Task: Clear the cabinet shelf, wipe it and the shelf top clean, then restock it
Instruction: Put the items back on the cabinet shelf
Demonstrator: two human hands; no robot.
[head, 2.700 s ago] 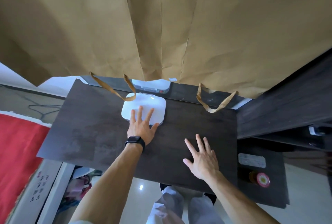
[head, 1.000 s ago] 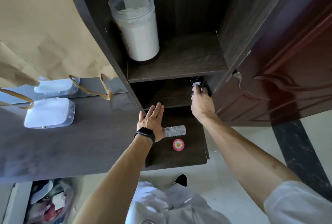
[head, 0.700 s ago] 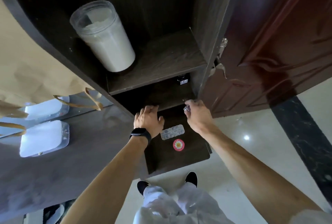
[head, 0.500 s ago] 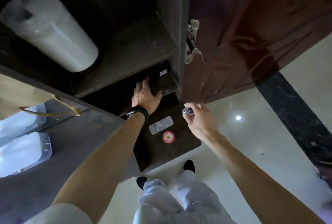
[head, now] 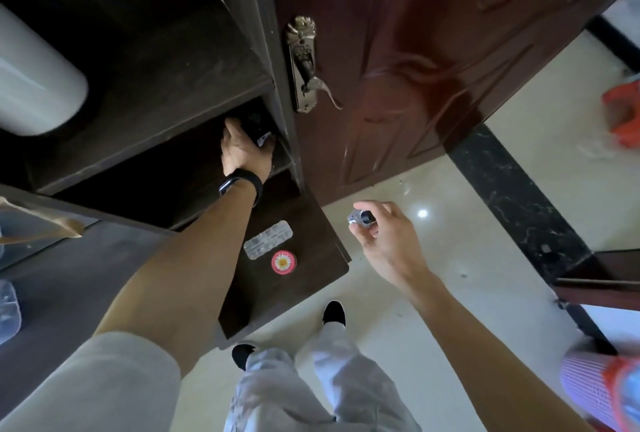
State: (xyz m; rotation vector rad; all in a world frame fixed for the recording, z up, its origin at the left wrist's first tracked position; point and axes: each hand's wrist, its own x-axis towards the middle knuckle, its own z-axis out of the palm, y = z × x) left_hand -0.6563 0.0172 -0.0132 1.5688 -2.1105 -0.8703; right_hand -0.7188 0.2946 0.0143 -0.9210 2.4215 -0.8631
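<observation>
My left hand [head: 244,151] reaches deep into the dark lower cabinet shelf [head: 194,168] and closes around a small black box with a white label [head: 260,132] at the shelf's right end. My right hand [head: 379,229] hangs out over the floor, right of the cabinet, shut on a small silver and black object [head: 361,217]. On the low ledge [head: 311,275] below the shelf lie a clear pill strip [head: 267,240] and a round red lid with a daisy [head: 283,262]. A white plastic jar [head: 31,85] stands on the upper shelf.
A dark red door [head: 433,50] with a brass handle [head: 306,64] stands just right of the cabinet. The dark shelf top [head: 69,275] stretches to the left, with a clear container [head: 8,310] at its edge. My feet stand on glossy floor tiles; a pink basket [head: 595,386] sits lower right.
My right hand has pulled the small silver object out of the shelf and moved right over the floor. My left hand left the shelf top and went into the lower shelf onto the black box.
</observation>
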